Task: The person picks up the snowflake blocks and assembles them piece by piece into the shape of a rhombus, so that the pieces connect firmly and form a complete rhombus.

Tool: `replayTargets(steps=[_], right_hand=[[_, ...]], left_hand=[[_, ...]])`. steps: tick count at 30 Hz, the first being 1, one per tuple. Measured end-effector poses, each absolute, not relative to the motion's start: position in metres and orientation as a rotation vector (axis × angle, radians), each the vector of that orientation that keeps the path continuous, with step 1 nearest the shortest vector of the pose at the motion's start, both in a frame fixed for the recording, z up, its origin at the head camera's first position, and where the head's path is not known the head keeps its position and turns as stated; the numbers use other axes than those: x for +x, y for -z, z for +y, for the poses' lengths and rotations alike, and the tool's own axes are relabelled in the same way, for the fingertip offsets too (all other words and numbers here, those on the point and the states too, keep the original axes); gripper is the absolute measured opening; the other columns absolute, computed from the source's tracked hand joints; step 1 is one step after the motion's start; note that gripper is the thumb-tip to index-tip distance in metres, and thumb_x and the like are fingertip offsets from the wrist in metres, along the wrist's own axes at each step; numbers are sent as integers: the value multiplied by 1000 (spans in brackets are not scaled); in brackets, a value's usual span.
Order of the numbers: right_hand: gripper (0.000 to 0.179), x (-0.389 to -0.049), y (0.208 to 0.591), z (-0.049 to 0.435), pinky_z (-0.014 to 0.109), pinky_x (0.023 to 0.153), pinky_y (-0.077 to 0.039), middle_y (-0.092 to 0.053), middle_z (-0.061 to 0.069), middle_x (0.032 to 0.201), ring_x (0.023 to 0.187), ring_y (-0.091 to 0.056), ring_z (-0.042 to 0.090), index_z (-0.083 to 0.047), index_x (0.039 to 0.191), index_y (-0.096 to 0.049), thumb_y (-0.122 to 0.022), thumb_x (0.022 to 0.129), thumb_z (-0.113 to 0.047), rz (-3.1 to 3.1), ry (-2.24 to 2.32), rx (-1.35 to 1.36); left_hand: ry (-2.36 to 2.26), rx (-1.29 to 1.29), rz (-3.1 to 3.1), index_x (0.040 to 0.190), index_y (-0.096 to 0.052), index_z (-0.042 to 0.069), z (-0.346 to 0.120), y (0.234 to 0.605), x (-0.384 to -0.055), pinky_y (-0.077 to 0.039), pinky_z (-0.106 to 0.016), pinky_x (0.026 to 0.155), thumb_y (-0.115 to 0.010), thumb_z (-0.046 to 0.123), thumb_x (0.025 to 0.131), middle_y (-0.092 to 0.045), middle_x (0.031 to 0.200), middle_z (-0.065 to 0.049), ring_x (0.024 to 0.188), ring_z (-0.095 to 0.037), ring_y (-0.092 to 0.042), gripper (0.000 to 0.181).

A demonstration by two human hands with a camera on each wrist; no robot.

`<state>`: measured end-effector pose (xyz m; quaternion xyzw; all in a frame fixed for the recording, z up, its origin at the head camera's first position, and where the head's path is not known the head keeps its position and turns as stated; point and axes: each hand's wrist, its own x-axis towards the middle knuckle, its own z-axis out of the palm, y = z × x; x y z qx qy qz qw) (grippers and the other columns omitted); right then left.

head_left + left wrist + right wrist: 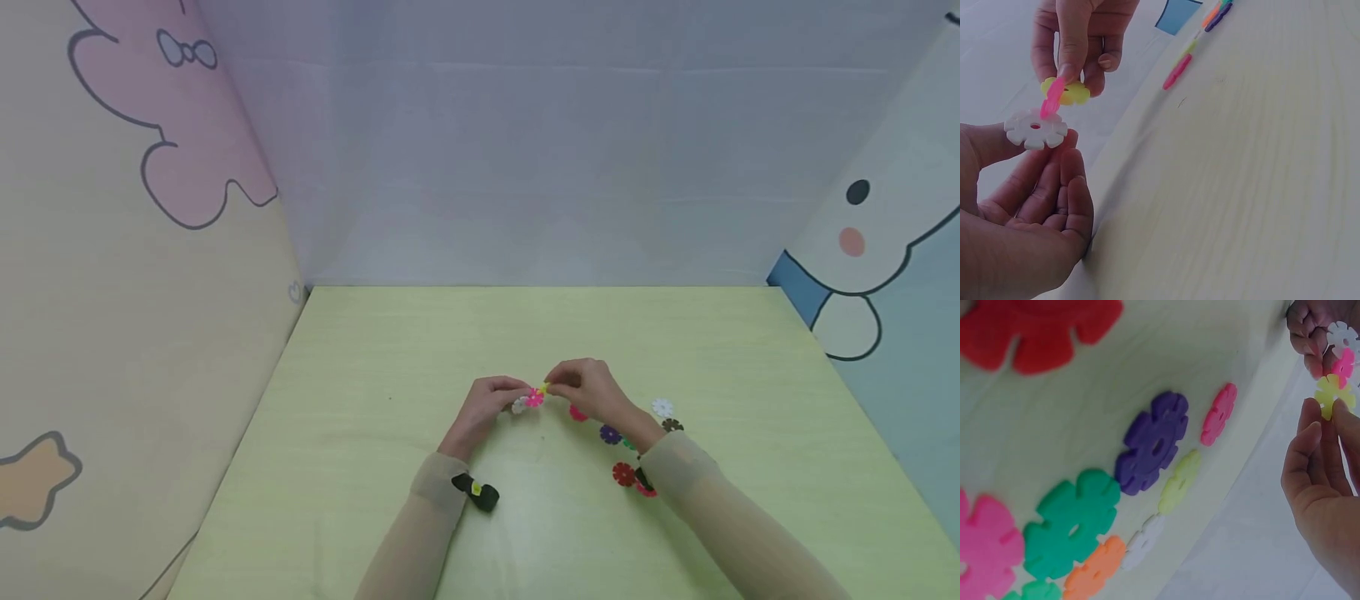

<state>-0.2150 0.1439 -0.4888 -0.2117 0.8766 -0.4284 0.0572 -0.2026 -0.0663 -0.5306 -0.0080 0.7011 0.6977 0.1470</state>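
My left hand (483, 404) pinches a white flower-shaped interlocking disc (1022, 136) between thumb and fingers. A pink disc (1053, 100) stands slotted into its edge, crosswise to it. At the pink disc's other side, my right hand (592, 392) pinches a yellow disc (1329, 394) with thumb and fingertips. Yellow and pink touch; how deeply their slots engage cannot be told. Both hands hold the short chain above the table, in front of me. In the left wrist view, the right hand's fingers partly cover the yellow disc.
Loose discs lie on the pale table (360, 433) under and beside my right forearm: purple (1144, 453), green (1088, 503), red (1044, 337), orange (1094, 565), pale yellow (1180, 481) and several others. Walls with cartoon drawings enclose the back and sides.
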Motion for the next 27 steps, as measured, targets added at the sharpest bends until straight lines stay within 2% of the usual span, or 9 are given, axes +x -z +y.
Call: replayTargets(steps=[6, 12, 27], right_hand=[[8, -216, 487, 143, 29, 72, -52, -69, -2, 90, 82, -65, 13, -10, 95, -72, -72, 87, -10, 2654, 1269, -636], [14, -215, 487, 142, 29, 72, -52, -70, 0, 94, 84, -65, 14, -9, 100, -72, -71, 87, -10, 2635, 1270, -587], [16, -213, 486, 137, 29, 71, -52, -70, 1, 93, 81, -66, 13, -6, 103, -72, -70, 88, -11, 2611, 1265, -594]], left_hand=[[-2039, -53, 1975, 94, -74, 1, -63, 527, -204, -43, -27, 72, -71, 27, 87, -68, 90, -5, 82, -14, -56, 27], [-1987, -44, 1992, 91, -75, 6, -63, 529, -203, -44, -28, 71, -75, 37, 82, -68, 89, -5, 80, -15, -57, 33], [-1976, 27, 2032, 90, -76, 6, -62, 528, -202, -47, -29, 72, -76, 23, 82, -70, 90, -6, 81, -16, -60, 20]])
